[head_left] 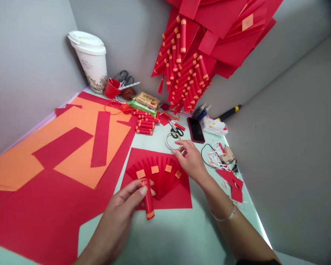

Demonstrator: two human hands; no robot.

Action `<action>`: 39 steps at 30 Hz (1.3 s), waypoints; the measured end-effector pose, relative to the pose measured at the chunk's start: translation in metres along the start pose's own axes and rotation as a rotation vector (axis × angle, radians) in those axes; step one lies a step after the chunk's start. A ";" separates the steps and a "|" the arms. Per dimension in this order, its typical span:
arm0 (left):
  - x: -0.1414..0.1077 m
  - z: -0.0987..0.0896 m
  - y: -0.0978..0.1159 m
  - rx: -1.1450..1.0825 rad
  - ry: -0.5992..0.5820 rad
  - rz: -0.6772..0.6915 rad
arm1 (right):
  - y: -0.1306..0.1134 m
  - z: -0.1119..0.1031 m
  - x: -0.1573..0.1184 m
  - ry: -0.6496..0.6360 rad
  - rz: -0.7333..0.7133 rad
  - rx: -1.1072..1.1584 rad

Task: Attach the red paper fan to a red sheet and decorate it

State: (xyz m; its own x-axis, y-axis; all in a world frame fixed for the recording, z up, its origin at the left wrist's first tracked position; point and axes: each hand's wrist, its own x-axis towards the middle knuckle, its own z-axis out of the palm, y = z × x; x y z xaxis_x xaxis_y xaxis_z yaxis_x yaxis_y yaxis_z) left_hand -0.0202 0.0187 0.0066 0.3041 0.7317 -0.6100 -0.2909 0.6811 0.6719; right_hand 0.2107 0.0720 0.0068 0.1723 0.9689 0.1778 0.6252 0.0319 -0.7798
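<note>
My left hand (124, 209) grips a red paper tube (148, 202) with orange bands at its ends, held upright over the near edge of a red sheet (182, 200). On that sheet lies a pleated red paper fan (160, 180) with several small orange squares. My right hand (189, 158) is above the fan's right side, its thumb and fingers apart at the near edge of a roll of tape (173, 141); whether they touch it is unclear. Scissors (177, 130) with black handles lie just behind the roll.
Several red tubes (145, 124) lie behind the sheet. Orange and red paper (68, 147) covers the left. A phone (196, 130), paper scraps (231, 180) and a cable stand right. A white cup (92, 62) is back left; red decorations (187, 73) hang on the wall.
</note>
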 end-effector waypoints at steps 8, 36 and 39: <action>0.000 -0.003 -0.004 0.039 -0.203 -0.035 | -0.051 0.007 -0.066 -0.463 0.441 0.833; -0.006 0.004 0.010 0.569 -0.208 0.246 | -0.046 0.016 -0.073 -0.406 0.339 0.833; -0.004 0.007 0.012 0.400 -0.171 0.184 | -0.045 0.015 -0.074 -0.395 0.311 0.810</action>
State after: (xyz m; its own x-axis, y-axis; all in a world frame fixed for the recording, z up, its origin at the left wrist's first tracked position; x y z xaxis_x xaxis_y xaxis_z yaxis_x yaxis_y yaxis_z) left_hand -0.0180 0.0235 0.0198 0.4355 0.8012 -0.4104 0.0084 0.4522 0.8919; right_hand 0.1586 0.0025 0.0194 -0.1199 0.9709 -0.2072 -0.1479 -0.2239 -0.9633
